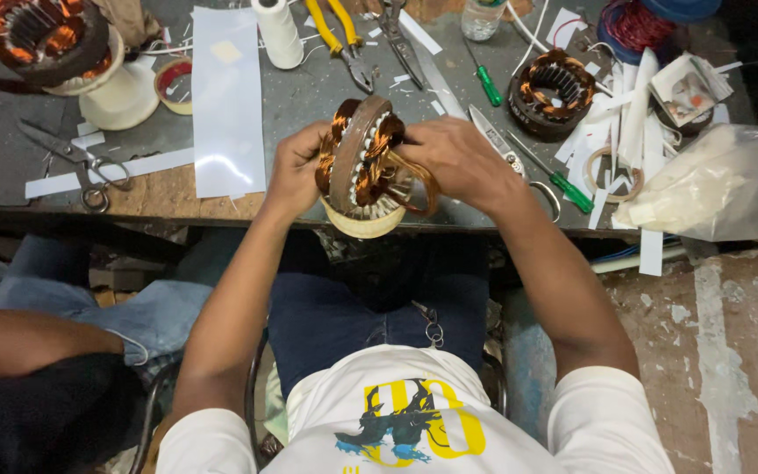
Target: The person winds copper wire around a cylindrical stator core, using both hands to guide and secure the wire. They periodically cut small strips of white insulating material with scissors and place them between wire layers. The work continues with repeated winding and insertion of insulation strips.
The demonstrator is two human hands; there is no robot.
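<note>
Both hands hold a round steel motor stator (363,167) wound with glossy copper wire on edge above the table's (309,96) near rim: the left hand (296,171) grips its side, the right hand (458,158) pinches a copper coil loop (418,189). Beyond lie white insulation paper (225,101), yellow-handled pliers (339,35), green screwdrivers (563,184) and a second wound stator (552,92).

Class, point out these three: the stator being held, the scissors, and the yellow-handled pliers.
stator (363,158), head view, on its metal ring
scissors (76,158), head view, near the pivot
yellow-handled pliers (341,35), head view, on the handles
</note>
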